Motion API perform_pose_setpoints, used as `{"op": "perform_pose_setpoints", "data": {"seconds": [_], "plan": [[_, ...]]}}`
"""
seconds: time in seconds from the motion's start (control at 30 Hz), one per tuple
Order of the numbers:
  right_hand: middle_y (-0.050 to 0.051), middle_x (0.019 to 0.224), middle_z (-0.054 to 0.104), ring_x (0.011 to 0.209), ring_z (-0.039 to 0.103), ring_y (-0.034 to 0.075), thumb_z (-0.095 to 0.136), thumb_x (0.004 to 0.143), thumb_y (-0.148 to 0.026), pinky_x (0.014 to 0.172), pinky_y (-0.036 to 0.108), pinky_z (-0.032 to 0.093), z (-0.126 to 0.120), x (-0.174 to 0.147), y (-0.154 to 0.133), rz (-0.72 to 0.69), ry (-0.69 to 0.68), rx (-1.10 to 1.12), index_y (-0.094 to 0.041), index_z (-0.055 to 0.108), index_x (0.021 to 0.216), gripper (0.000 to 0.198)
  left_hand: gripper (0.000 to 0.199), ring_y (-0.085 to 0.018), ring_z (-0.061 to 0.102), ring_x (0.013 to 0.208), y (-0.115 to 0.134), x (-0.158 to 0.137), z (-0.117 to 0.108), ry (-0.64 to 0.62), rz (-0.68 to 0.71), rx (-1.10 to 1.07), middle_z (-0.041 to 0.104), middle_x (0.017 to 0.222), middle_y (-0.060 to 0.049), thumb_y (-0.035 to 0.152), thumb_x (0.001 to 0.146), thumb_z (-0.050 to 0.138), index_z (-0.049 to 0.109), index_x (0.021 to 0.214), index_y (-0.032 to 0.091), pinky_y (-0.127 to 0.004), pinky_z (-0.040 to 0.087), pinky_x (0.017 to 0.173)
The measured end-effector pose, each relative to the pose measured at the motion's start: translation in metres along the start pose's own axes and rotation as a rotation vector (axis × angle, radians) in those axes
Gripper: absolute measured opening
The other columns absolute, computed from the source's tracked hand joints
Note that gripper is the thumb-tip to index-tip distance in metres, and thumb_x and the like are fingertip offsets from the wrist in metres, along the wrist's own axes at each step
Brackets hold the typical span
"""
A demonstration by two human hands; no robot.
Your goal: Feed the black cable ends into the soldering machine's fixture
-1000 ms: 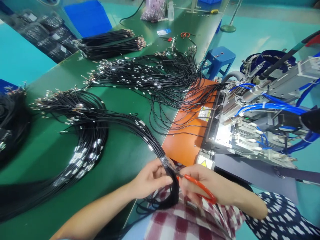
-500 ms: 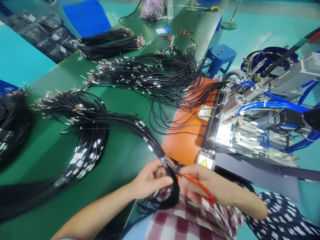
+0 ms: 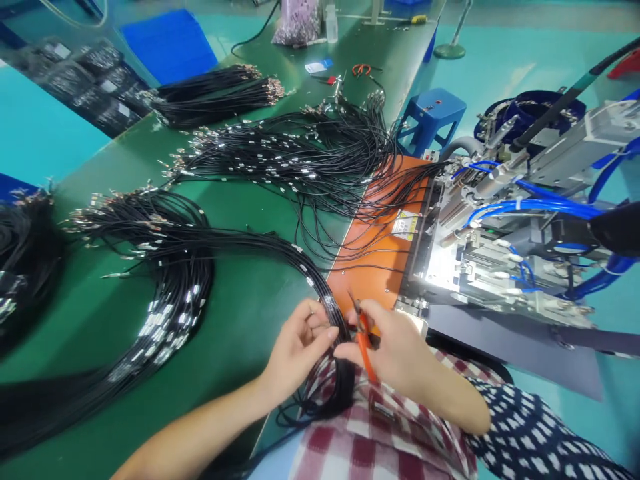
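Observation:
My left hand [image 3: 303, 350] is closed round a bundle of black cables [image 3: 336, 320], thumb on the near side. The bundle runs from the pile on the table down to my lap, with small silvery sleeves along it. In my right hand [image 3: 395, 343] is a pair of scissors [image 3: 367, 353] with orange-red handles. Their blades point up and away, just right of the bundle. The thumb of that hand lies against the cables or very close to them. My right fingers partly hide the handles.
More cables [image 3: 180, 300] curve across the green table [image 3: 240, 327] on the left; another spread [image 3: 280, 157] lies farther back. To the right stands a machine [image 3: 480, 247] with an orange plate [image 3: 367, 247] and blue hoses. Beyond it is a blue stool [image 3: 434, 110].
The scissors have come away from the bundle and turned, so their blades now point upward. My right hand has rotated with them. My left hand keeps hold of the cables.

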State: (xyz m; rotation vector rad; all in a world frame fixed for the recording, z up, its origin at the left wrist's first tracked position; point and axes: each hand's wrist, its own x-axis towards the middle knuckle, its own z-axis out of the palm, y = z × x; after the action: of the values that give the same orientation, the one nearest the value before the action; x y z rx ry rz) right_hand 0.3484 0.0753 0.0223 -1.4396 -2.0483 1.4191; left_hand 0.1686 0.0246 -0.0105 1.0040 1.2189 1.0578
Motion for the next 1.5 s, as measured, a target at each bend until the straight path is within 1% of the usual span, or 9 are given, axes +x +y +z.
{"op": "perform_pose_setpoints", "data": {"seconds": [0.2, 0.37, 0.47, 0.57, 0.7, 0.8, 0.97, 1.03, 1.5], "plan": [[-0.006, 0.064, 0.061, 0.053, 0.049, 0.011, 0.072, 0.078, -0.031, 0.055, 0.024, 0.034, 0.015, 0.000, 0.001, -0.041, 0.006, 0.028, -0.021, 0.049, 0.081, 0.025, 0.015, -0.010, 0.048, 0.060, 0.018, 0.001, -0.017, 0.060, 0.295, 0.835, 0.053, 0.067, 0.003, 0.028, 0.091, 0.056, 0.052, 0.081, 0.019, -0.023, 0.038, 0.059], [-0.003, 0.064, 0.060, 0.056, 0.050, 0.014, 0.069, 0.080, -0.035, 0.056, 0.026, 0.031, 0.013, -0.002, -0.001, -0.094, 0.007, -0.077, -0.022, 0.051, 0.081, 0.022, 0.018, -0.013, 0.049, 0.055, 0.029, 0.010, -0.011, -0.045, 0.428, 1.201, 0.054, 0.068, 0.001, 0.023, 0.095, 0.042, 0.050, 0.079, 0.019, -0.025, 0.038, 0.055], [-0.003, 0.061, 0.057, 0.056, 0.048, 0.014, 0.067, 0.082, -0.037, 0.056, 0.027, 0.029, 0.013, -0.001, -0.003, -0.092, -0.002, -0.082, -0.022, 0.051, 0.080, 0.022, 0.021, -0.013, 0.049, 0.053, 0.028, 0.015, -0.012, -0.044, 0.557, 1.337, 0.057, 0.066, -0.001, 0.018, 0.094, 0.041, 0.050, 0.075, 0.019, -0.026, 0.038, 0.054], [-0.003, 0.064, 0.057, 0.058, 0.048, 0.014, 0.067, 0.082, -0.041, 0.057, 0.026, 0.030, 0.012, 0.001, -0.003, -0.069, -0.009, -0.013, -0.022, 0.049, 0.079, 0.026, 0.022, -0.012, 0.045, 0.050, 0.022, 0.018, -0.019, -0.027, 0.672, 1.234, 0.052, 0.058, 0.002, 0.017, 0.092, 0.045, 0.050, 0.071, 0.019, -0.024, 0.037, 0.053], [-0.004, 0.065, 0.057, 0.056, 0.046, 0.011, 0.070, 0.079, -0.045, 0.056, 0.025, 0.032, 0.005, 0.004, 0.000, -0.001, -0.110, 0.107, -0.022, 0.047, 0.077, 0.032, 0.019, -0.008, 0.043, 0.048, 0.013, 0.018, -0.025, 0.042, 0.614, 0.894, 0.051, 0.056, 0.005, 0.014, 0.089, 0.052, 0.053, 0.071, 0.018, -0.019, 0.036, 0.048], [-0.004, 0.063, 0.053, 0.056, 0.045, 0.010, 0.067, 0.081, -0.048, 0.053, 0.023, 0.033, -0.006, 0.002, 0.000, 0.051, -0.199, 0.214, -0.021, 0.046, 0.073, 0.035, 0.017, -0.006, 0.045, 0.048, 0.005, 0.017, -0.025, 0.107, 0.593, 0.760, 0.053, 0.057, 0.005, 0.011, 0.085, 0.055, 0.054, 0.069, 0.018, -0.018, 0.036, 0.048], [-0.004, 0.052, 0.051, 0.044, 0.048, 0.009, 0.047, 0.087, -0.065, 0.046, 0.021, 0.033, -0.023, -0.003, -0.006, 0.174, -0.628, 0.548, -0.018, 0.050, 0.074, 0.049, 0.015, -0.006, 0.046, 0.048, -0.003, 0.017, -0.023, 0.156, 0.647, 0.700, 0.056, 0.057, 0.004, 0.009, 0.083, 0.057, 0.055, 0.071, 0.017, -0.017, 0.036, 0.048], [-0.005, 0.048, 0.049, 0.038, 0.047, 0.008, 0.044, 0.085, -0.072, 0.044, 0.020, 0.031, -0.024, -0.002, -0.008, 0.218, -0.702, 0.582, -0.017, 0.053, 0.073, 0.057, 0.014, -0.006, 0.046, 0.047, -0.002, 0.017, -0.022, 0.170, 0.672, 0.704, 0.056, 0.057, 0.004, 0.009, 0.083, 0.057, 0.056, 0.072, 0.017, -0.017, 0.036, 0.047], [-0.007, 0.043, 0.048, 0.032, 0.047, 0.007, 0.056, 0.074, -0.075, 0.036, 0.018, 0.025, 0.001, -0.002, -0.003, 0.378, -0.551, 0.850, -0.016, 0.052, 0.070, 0.059, 0.015, -0.008, 0.052, 0.049, 0.001, 0.024, -0.019, 0.208, 0.779, 0.721, 0.056, 0.055, 0.003, 0.009, 0.082, 0.056, 0.055, 0.070, 0.018, -0.019, 0.042, 0.049]]}}
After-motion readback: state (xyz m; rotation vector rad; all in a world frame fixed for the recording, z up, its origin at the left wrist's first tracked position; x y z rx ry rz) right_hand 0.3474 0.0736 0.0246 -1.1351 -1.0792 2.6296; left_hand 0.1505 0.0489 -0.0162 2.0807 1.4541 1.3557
